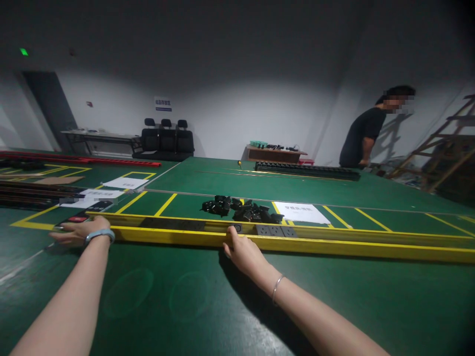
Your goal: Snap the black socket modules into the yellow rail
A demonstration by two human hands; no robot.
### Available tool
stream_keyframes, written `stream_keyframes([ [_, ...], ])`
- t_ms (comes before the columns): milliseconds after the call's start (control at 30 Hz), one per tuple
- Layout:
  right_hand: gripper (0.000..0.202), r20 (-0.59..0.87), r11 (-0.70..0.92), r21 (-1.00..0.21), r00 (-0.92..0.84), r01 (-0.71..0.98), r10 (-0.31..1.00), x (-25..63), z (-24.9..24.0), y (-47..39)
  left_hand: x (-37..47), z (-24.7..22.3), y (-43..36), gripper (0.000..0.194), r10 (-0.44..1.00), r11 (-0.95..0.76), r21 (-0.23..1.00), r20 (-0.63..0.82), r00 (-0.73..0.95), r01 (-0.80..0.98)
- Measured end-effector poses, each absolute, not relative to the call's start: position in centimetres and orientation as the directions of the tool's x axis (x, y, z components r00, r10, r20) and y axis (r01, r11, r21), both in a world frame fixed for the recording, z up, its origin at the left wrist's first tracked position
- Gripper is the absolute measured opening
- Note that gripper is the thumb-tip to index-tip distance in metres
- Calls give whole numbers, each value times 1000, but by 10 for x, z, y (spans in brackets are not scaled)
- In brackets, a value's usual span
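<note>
A long yellow metal channel (334,245) lies across the green table, its hollow side up. Black socket modules (276,231) sit inside it near the middle, and a darker strip (174,225) lies further left. My left hand (83,231), with a blue band at the wrist, is at the channel's left end, fingers stretched leftward beside a black and red piece (76,218). My right hand (243,252) grips the channel's near wall, one fingertip over the edge by a small black module (237,228). Behind the channel is a pile of black plastic parts (252,211).
White paper sheets (302,213) lie on the table, which has yellow tape lines. A black slotted strip (308,170) and a screwdriver (239,163) lie further back. Dark rails (29,195) and red rails (81,159) are at left. A person (363,131) stands beyond the table.
</note>
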State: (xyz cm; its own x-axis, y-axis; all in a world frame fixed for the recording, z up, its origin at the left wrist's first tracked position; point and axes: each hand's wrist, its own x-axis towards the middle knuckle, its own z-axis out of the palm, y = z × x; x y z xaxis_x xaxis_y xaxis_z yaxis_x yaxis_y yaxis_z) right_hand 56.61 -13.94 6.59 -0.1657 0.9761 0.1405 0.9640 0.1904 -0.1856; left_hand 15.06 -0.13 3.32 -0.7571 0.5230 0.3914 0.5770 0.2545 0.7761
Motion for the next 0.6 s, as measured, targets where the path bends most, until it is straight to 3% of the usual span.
stream_keyframes([
  [67,39,147,169,-159,-146,973,978,564,66,-141,148,31,2,79,339,298,905,196,-920,303],
  [133,40,144,145,-144,-124,979,982,563,66,-142,145,28,6,79,302,278,942,98,-948,186],
  [333,41,152,79,-156,-55,985,987,564,66,-145,141,23,15,69,279,185,970,104,-955,160],
  [600,47,132,-25,-164,47,986,990,566,74,-147,148,29,14,77,231,107,990,60,-971,87],
])
